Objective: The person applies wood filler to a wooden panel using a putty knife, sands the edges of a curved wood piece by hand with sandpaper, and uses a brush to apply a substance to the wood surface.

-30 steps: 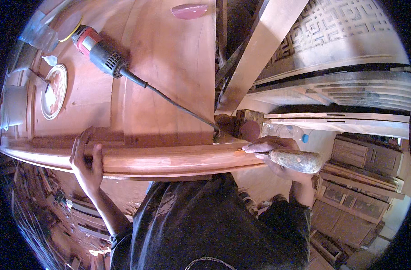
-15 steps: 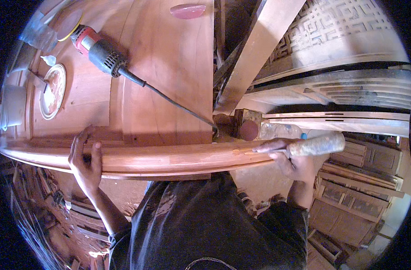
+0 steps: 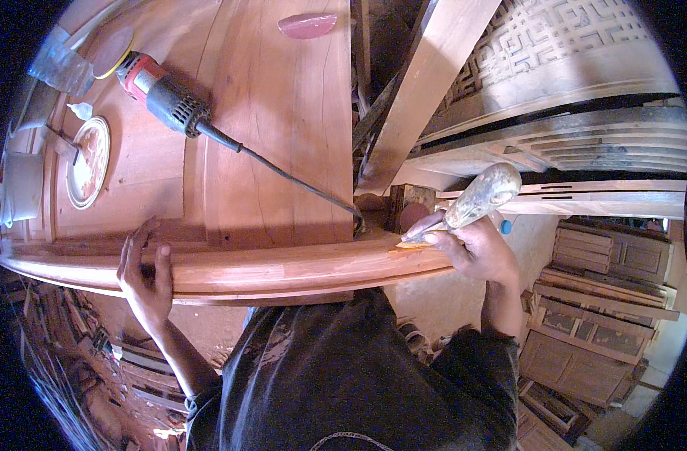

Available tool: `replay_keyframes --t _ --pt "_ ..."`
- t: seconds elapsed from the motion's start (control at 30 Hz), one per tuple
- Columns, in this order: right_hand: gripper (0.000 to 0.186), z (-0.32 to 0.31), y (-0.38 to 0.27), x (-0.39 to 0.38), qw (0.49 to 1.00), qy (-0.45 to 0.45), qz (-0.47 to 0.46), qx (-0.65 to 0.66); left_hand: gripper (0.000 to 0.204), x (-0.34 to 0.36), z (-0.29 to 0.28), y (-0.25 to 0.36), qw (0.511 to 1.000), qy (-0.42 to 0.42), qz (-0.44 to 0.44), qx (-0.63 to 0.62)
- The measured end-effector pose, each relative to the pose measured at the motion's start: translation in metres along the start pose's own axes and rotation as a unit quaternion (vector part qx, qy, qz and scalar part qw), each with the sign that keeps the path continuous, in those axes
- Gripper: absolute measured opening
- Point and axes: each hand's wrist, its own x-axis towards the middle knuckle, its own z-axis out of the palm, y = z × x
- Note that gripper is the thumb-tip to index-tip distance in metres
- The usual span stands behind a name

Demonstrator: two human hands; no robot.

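Observation:
A long moulded reddish wooden board (image 3: 283, 270) runs across the near edge of the work surface. My left hand (image 3: 149, 282) grips it on the left, fingers reaching over its top. My right hand (image 3: 467, 244) is closed on a putty knife (image 3: 480, 194) with a stained, rounded handle, tilted upward. Its blade rests near the board's right part, where orange filler (image 3: 404, 251) shows.
A red and dark power sander (image 3: 167, 98) with cord lies on the wooden panel (image 3: 246, 90), beside a round lid with paste (image 3: 94, 154), a white tub (image 3: 24, 188) and a pink disc (image 3: 302, 24). A beam (image 3: 426, 90), bottles and stacked doors (image 3: 584, 338) stand to the right.
The putty knife's handle has swung from lying low to the right to pointing upward, and my right hand has risen with it. My left hand stays on the board.

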Motion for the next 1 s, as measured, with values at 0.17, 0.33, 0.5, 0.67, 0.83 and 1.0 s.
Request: replay_keyframes --t 0.17,0.33,0.5,0.67,0.83,1.0 --pt "0.016 0.016 0.004 -0.014 0.995 -0.008 0.054 0.078 0.032 -0.005 0.000 -0.004 1.000 -0.005 -0.027 0.000" --pt "0.025 0.018 0.001 -0.027 0.963 -0.044 0.088 0.252 0.032 -0.002 -0.001 0.000 1.000 -0.001 -0.011 -0.002" --pt "0.017 0.022 0.001 -0.031 0.978 -0.023 0.061 0.196 0.032 -0.005 0.001 -0.004 1.000 -0.002 -0.018 0.008" --pt "0.017 0.007 -0.012 -0.035 0.982 -0.068 0.096 0.148 0.032 -0.007 -0.002 -0.003 0.999 -0.007 -0.041 0.007" --pt "0.017 0.004 -0.011 -0.025 0.997 -0.020 0.074 -0.013 0.032 -0.005 0.001 -0.004 0.999 -0.006 -0.046 0.000" --pt "0.018 0.013 -0.005 -0.011 0.997 -0.029 0.061 0.029 0.032 -0.003 0.001 -0.002 1.000 -0.001 -0.016 -0.007"
